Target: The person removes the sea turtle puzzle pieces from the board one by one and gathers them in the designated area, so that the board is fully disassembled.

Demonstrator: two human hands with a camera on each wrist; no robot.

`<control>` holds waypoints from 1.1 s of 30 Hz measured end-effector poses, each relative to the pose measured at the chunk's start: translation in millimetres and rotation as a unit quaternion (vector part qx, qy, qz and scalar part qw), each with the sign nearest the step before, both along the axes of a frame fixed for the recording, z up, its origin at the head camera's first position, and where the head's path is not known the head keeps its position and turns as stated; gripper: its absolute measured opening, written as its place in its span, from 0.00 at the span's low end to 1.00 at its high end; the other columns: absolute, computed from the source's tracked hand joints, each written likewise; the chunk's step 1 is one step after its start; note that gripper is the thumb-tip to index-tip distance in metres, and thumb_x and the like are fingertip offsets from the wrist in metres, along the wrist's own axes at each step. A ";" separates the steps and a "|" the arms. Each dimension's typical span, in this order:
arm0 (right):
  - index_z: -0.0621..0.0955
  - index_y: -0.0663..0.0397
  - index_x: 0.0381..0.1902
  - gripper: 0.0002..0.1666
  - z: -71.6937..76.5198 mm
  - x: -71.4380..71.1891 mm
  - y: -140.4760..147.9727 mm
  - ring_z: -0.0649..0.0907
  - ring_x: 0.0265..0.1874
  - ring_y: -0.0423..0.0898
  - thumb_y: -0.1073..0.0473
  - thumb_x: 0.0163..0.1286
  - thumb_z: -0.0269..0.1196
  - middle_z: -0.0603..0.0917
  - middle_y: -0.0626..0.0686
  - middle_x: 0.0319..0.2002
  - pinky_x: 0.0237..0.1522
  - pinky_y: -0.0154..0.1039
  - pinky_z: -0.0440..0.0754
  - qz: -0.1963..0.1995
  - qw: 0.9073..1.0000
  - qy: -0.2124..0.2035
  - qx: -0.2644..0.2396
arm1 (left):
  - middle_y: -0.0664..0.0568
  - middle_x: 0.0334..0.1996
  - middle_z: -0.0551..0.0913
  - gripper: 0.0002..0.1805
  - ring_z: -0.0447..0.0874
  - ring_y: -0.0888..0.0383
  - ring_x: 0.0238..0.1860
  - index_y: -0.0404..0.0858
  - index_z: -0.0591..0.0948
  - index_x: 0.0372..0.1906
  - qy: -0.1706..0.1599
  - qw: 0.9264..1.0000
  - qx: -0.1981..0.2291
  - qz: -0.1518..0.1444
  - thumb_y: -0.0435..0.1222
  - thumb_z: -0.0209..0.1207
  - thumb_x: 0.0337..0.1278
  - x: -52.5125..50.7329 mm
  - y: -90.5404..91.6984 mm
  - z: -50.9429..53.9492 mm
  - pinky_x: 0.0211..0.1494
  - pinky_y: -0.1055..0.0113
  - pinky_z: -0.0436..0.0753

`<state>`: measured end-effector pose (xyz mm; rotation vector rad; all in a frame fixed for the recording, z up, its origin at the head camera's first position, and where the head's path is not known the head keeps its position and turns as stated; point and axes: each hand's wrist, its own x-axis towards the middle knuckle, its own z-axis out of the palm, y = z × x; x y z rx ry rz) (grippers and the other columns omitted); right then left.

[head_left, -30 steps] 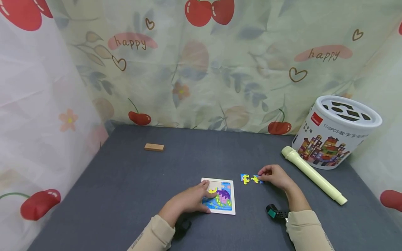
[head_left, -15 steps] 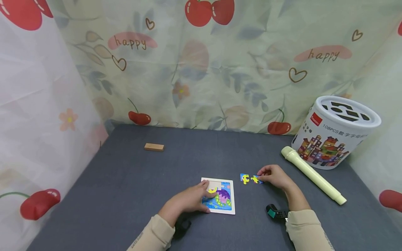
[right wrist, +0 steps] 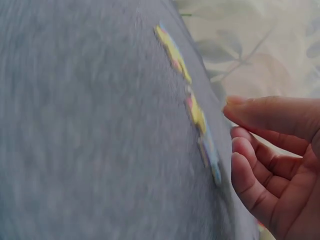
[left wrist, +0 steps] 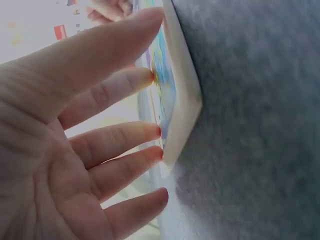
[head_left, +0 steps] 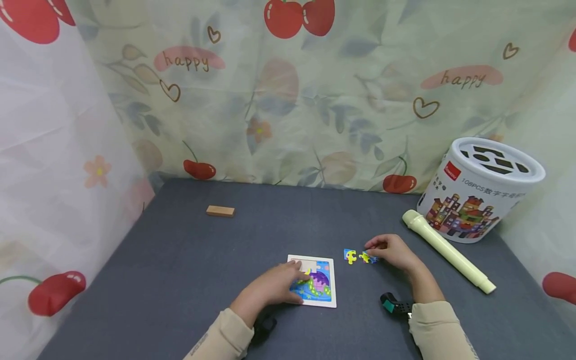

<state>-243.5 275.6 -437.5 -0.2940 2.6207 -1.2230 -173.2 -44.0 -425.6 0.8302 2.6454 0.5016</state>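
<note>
A square picture puzzle in a pale wooden tray [head_left: 334,295] lies on the table, with part of its upper left bare. My left hand [head_left: 276,286] reaches over its left side, fingers spread and nearly straight; in the left wrist view the fingertips [left wrist: 154,131] meet the puzzle's near edge. Right of the tray lies a blue and yellow puzzle piece [head_left: 350,256]. Beside it is more blue and yellow puzzle [head_left: 365,257], one piece or two touching, partly under my right hand [head_left: 393,250]. That hand's fingers are loosely bent, apart from the pieces and holding nothing.
A small wooden block [head_left: 220,211] lies at the back left. At the right, a pale yellow tube [head_left: 450,251] lies in front of a white bucket [head_left: 468,215] with a slotted lid. A printed cloth [head_left: 288,130] hangs behind the table. Dark straps [head_left: 396,304] sit by both wrists.
My right fingers have lifted slightly off the right-hand piece, uncovering more of its blue part. My left hand has shifted a little on the tray; the tray stays in place.
</note>
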 end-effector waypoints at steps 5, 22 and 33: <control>0.81 0.68 0.42 0.15 4.5 0.3 -14.4 0.77 0.31 0.41 0.60 0.63 0.63 0.83 0.56 0.35 0.32 0.34 0.77 0.011 1.000 0.001 -0.005 | 0.42 0.65 0.69 0.29 0.64 0.48 0.68 0.45 0.79 0.57 0.029 0.999 -0.002 -0.017 0.43 0.69 0.45 1.2 6.4 -1.2 0.68 0.55 0.66; 0.82 0.65 0.42 0.14 5.4 -4.6 -71.6 0.79 0.33 0.41 0.61 0.62 0.64 0.85 0.58 0.39 0.33 0.34 0.78 0.111 0.994 0.005 -0.003 | 0.43 0.66 0.68 0.31 0.63 0.50 0.68 0.49 0.78 0.58 0.017 1.000 -0.017 -0.006 0.44 0.70 0.42 2.0 24.0 1.0 0.68 0.60 0.67; 0.83 0.66 0.40 0.12 7.7 -3.9 -94.3 0.79 0.31 0.40 0.62 0.61 0.63 0.86 0.57 0.35 0.36 0.33 0.79 0.166 0.986 0.001 -0.001 | 0.44 0.68 0.65 0.31 0.60 0.50 0.70 0.51 0.76 0.59 0.005 1.000 -0.022 -0.015 0.46 0.69 0.45 0.1 22.5 -2.9 0.68 0.58 0.67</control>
